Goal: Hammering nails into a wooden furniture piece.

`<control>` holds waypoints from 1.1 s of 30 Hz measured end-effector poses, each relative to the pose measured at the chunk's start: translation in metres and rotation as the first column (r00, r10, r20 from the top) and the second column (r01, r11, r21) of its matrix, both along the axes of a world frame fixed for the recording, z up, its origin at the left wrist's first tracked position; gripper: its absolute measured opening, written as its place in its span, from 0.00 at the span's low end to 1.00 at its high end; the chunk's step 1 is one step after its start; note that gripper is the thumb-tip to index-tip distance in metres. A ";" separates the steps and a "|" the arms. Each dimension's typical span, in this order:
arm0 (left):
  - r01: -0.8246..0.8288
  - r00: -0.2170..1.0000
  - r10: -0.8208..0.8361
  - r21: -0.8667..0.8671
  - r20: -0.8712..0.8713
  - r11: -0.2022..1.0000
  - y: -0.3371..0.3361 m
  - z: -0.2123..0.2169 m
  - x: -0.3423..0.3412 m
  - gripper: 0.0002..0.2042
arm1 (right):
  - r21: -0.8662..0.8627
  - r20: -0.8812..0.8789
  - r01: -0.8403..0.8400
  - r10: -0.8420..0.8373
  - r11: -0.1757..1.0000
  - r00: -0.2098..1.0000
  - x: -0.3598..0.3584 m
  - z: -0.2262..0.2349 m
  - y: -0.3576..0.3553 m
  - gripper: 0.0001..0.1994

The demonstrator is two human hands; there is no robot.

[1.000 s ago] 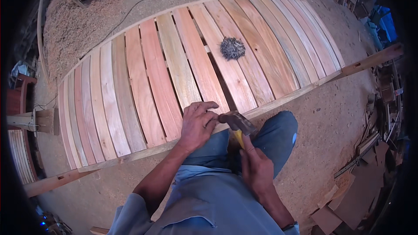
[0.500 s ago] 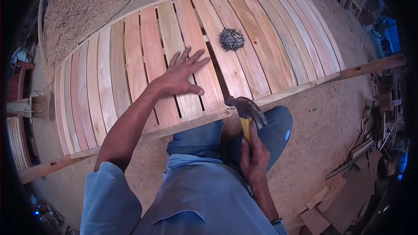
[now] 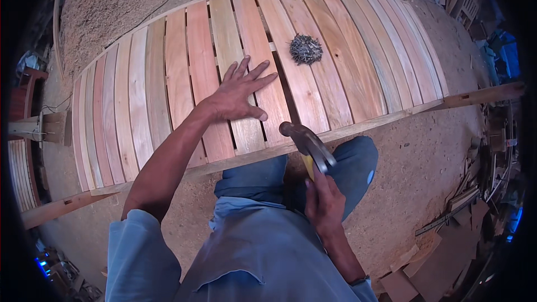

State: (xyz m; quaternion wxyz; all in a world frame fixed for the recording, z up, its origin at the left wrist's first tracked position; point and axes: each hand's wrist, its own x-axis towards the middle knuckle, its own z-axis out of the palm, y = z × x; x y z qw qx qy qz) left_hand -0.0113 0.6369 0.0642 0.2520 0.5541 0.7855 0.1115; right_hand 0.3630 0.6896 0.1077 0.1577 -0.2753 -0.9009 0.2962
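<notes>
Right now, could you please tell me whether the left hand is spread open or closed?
Spread open: the left hand rests palm down across the wooden slats, its fingers fanned apart.

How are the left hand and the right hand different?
The left hand is spread open, but the right hand is curled around a hammer. The left hand is over the wooden slats; the right hand is off their near side. Both hands are bare.
</notes>
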 end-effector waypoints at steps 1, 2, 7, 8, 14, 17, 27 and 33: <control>-0.001 1.000 0.001 -0.003 0.001 1.000 0.000 0.001 0.001 0.63 | -0.003 0.001 -0.001 0.001 1.000 1.000 0.000 0.001 0.000 0.31; -0.002 1.000 0.002 -0.003 0.004 1.000 0.000 0.002 0.002 0.63 | 0.027 0.109 -0.013 0.010 1.000 0.994 -0.001 0.001 0.000 0.31; -0.021 1.000 0.021 -0.005 -0.005 1.000 -0.005 -0.003 -0.001 0.62 | 0.035 0.169 -0.045 0.038 0.998 0.985 -0.015 0.004 0.024 0.31; -0.004 1.000 0.004 0.014 -0.004 1.000 -0.004 -0.006 -0.002 0.62 | 0.034 0.166 -0.051 0.045 0.998 0.985 -0.012 0.002 0.023 0.31; -0.009 1.000 0.009 0.013 -0.006 1.000 0.001 0.000 0.000 0.63 | 0.037 0.385 -0.132 0.108 0.990 0.917 -0.010 0.011 0.026 0.31; -0.023 1.000 0.023 0.011 0.007 1.000 -0.003 0.001 0.000 0.63 | 0.014 0.187 -0.121 0.116 0.993 0.975 -0.011 0.016 0.020 0.30; -0.024 1.000 0.024 0.001 0.001 1.000 0.000 0.003 0.004 0.62 | 0.040 0.296 -0.087 0.071 0.995 0.953 -0.008 -0.002 0.016 0.33; -0.019 0.999 0.020 -0.028 0.044 0.999 0.000 -0.003 -0.002 0.62 | 0.001 0.019 -0.085 0.085 0.996 0.996 -0.009 0.023 0.012 0.32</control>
